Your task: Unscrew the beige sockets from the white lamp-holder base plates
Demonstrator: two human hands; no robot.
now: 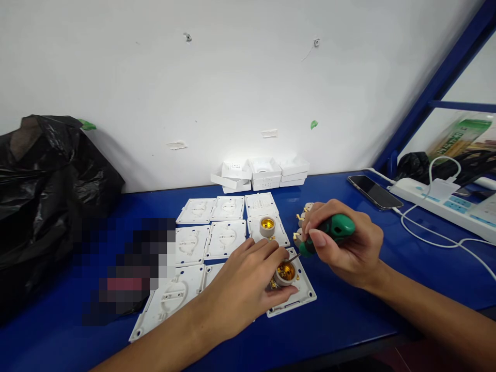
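Note:
My right hand [341, 243] is wrapped around the green and black handle of a screwdriver [336, 230]. Its shaft slants down and left to a round lamp socket [285, 274] with a brass-coloured inside. That socket sits on a square white plate [306, 294] near the table's front. With thumb and fingers, my left hand [258, 271] grips the socket from its left side. Just behind, a second lamp socket [267, 226] rests on another white plate [284, 235]. Further sockets with brass tabs [299, 236] lie partly hidden behind my right hand.
Several bare white plates [227, 238] lie in rows on the blue table [341, 320]. White boxes [265, 173] are stacked against the wall. A black plastic bag [50, 206] stands at left. At right are a phone [375, 191], a power strip [445, 204] and white cables.

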